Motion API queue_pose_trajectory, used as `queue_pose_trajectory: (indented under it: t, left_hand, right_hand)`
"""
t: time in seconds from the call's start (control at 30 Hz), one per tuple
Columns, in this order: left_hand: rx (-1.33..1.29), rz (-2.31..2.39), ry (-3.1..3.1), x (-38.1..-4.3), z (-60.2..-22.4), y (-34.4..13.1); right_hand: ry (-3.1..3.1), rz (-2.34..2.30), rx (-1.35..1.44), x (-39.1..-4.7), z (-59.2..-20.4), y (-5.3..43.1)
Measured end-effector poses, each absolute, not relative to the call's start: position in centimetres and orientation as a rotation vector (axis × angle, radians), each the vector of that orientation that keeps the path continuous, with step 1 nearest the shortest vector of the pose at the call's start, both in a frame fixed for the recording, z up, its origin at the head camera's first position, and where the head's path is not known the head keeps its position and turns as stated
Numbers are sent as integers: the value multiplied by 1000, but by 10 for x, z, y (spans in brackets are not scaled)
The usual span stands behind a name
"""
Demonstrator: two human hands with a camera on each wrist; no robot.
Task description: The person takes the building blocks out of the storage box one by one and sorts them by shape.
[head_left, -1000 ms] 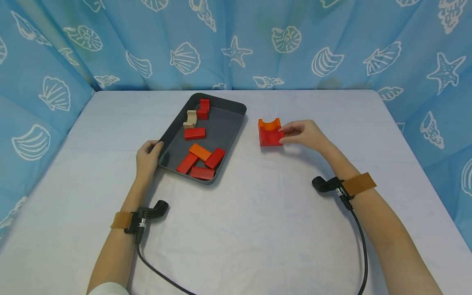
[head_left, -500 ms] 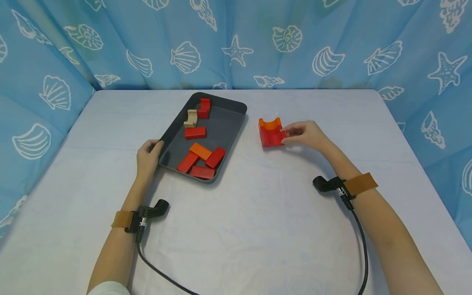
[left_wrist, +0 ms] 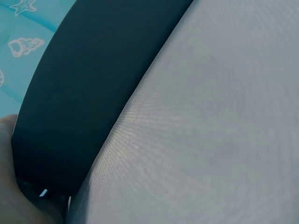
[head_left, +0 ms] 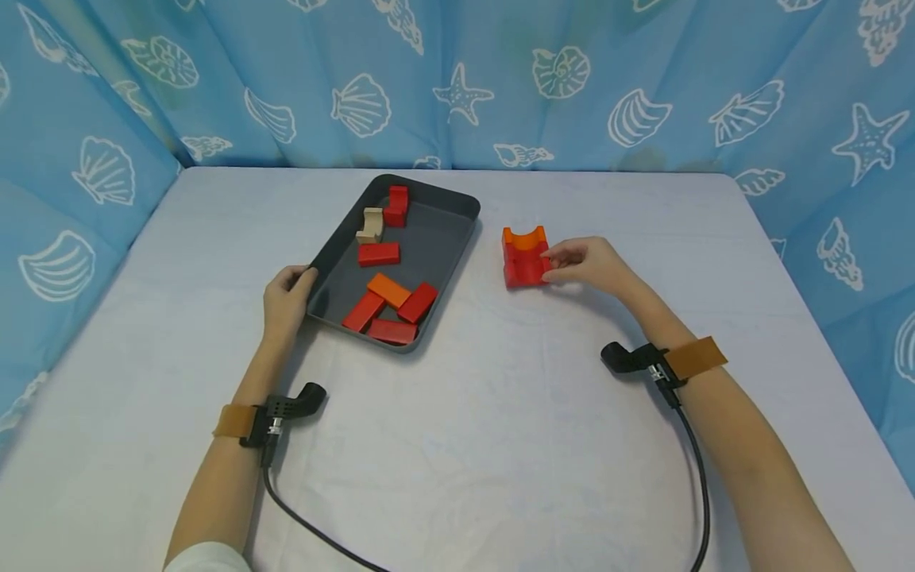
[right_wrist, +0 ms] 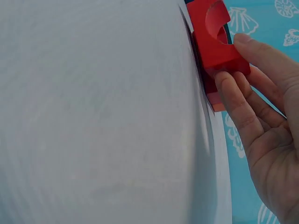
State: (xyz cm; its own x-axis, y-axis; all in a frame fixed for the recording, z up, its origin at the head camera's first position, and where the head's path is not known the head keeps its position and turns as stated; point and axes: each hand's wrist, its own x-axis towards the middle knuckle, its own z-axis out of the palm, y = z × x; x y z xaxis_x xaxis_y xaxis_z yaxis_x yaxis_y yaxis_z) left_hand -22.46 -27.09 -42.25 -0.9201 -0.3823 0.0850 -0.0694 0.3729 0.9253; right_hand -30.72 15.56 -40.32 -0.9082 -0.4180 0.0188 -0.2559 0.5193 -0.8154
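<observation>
My left hand grips the near left edge of a dark grey tray. The tray's outer wall fills much of the left wrist view, with the thumb side of the hand at its end. To the right of the tray, my right hand pinches a red toy block between thumb and fingertips. That red block has a half-round notch, plain in the right wrist view, where more red and orange block shows just below it. An orange notched block stands right behind the red one.
Inside the tray lie several red blocks, an orange block and a cream notched block. A white cloth covers the table. Blue shell-print curtains hang behind it. Camera cables trail from both wrists.
The red block and my right hand have shifted only very slightly, a touch nearer to me. My left hand keeps its place on the tray.
</observation>
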Motion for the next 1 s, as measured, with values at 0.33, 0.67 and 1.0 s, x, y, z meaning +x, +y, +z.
queue_pose_trajectory:
  t: [0.33,0.67,1.0]
  left_hand:
    - [379,-1586,-2357,-225,-421,-271]
    - [370,-1592,-2350,-224,-422,-272]
    - [378,-1588,-2348,-224,-422,-273]
  right_hand:
    - [2549,-1379,-565,-301,-397,154]
    - [2550,-1361,-582,-286,-374,147]
    - [2520,-1420,-605,-306,-396,157]
